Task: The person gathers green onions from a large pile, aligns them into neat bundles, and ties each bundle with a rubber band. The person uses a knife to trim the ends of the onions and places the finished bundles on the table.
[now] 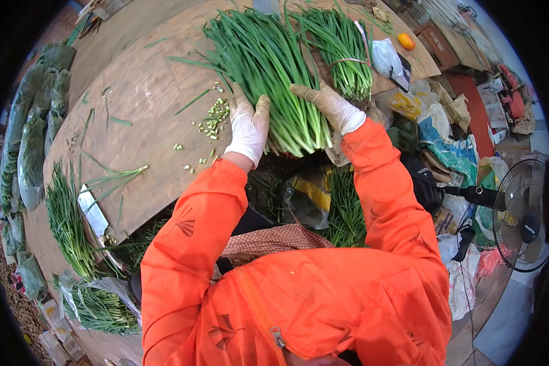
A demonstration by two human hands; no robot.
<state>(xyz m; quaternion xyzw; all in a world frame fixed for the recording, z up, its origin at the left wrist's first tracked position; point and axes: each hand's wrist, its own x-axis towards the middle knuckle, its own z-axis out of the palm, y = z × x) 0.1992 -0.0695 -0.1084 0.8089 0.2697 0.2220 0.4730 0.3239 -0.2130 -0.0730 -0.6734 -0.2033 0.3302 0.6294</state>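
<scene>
A large loose bunch of Chinese chives [274,78] lies on the wooden table [160,110], its pale cut ends at the near edge. My left hand [249,121], in a soiled white glove, rests against the bunch's left side with the fingers spread. On the right side, my gloved right hand [331,105] lays its fingers against the stalks. Both hands flank the bunch. A smaller tied bunch of chives [347,59] sits just beyond my right hand. Short cut stem ends [216,114] are scattered left of my left hand.
A cleaver [93,210] lies at the table's left beside more chives [68,224]. A plastic bag [386,57], a dark flat object and an orange fruit [406,41] are at the far right. A fan [521,215] stands right; bagged greens [32,160] line the left.
</scene>
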